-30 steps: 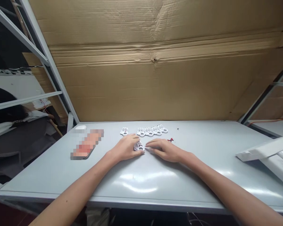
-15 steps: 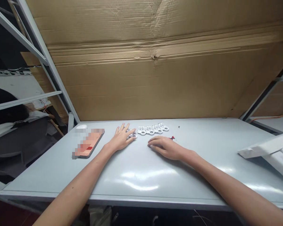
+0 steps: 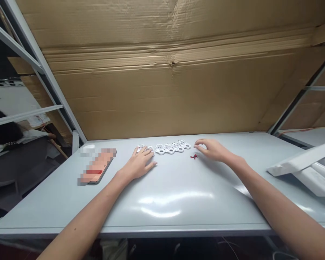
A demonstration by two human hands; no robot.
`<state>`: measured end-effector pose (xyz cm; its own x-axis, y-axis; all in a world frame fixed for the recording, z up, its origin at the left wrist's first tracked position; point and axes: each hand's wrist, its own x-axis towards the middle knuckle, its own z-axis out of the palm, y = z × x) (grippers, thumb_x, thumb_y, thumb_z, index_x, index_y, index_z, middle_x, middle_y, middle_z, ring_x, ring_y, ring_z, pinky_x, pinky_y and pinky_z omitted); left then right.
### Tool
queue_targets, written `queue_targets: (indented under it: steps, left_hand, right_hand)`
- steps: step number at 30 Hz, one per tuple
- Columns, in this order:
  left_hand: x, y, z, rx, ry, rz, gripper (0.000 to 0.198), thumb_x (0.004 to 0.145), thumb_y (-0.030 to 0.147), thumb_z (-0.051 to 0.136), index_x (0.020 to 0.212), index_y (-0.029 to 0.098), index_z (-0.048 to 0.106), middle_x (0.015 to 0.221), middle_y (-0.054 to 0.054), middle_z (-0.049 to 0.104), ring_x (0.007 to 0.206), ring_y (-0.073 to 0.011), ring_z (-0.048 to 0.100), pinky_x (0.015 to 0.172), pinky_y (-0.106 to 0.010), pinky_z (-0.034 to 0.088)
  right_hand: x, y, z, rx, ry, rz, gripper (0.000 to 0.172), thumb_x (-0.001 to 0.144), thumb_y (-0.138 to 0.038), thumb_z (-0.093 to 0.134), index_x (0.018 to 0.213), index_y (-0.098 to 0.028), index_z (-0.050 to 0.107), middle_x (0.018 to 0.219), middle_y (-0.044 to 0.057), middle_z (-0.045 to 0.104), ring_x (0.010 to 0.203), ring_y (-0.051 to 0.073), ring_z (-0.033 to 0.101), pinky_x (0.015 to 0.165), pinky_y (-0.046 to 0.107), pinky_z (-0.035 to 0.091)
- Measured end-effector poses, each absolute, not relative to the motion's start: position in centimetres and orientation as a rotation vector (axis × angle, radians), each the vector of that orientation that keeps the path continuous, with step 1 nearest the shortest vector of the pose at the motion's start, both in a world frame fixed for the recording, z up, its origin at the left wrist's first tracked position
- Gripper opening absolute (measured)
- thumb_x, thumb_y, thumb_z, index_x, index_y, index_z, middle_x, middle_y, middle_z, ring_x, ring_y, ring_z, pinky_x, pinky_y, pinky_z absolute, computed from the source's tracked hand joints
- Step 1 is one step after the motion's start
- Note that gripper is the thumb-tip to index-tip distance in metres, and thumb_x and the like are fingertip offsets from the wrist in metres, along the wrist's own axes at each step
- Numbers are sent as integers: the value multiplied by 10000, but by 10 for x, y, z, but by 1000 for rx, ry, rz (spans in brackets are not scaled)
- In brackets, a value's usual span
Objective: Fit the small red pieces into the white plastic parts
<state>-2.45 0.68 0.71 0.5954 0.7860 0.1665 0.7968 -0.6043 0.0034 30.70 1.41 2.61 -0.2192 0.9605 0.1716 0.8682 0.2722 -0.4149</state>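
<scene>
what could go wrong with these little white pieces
The left hand rests on the end of the row of small white plastic pieces, which nearly touch, so a slip might shove several out of line. The small red bit lies close to the right hand and could get brushed away across the smooth table.

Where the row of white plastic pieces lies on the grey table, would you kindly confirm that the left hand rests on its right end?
Not quite: the head view shows the left hand resting on the left end of the row of white plastic pieces, not its right end. The row does lie on the grey table, as you said.
</scene>
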Motion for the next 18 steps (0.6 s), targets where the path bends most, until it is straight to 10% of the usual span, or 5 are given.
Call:
queue_targets:
  steps: [18]
  left_hand:
    - [-32, 26, -5, -2794, -1418, -380, 494, 995, 450, 383, 1373, 162, 518, 1489, -123, 458, 1415, -321, 351, 1146, -515, 312]
  right_hand:
    - [297, 11, 20, -1488, -2288, 521, 154, 807, -350, 572, 786, -242, 679, 1000, 51, 696, 918, 260, 629, 800, 353, 476]
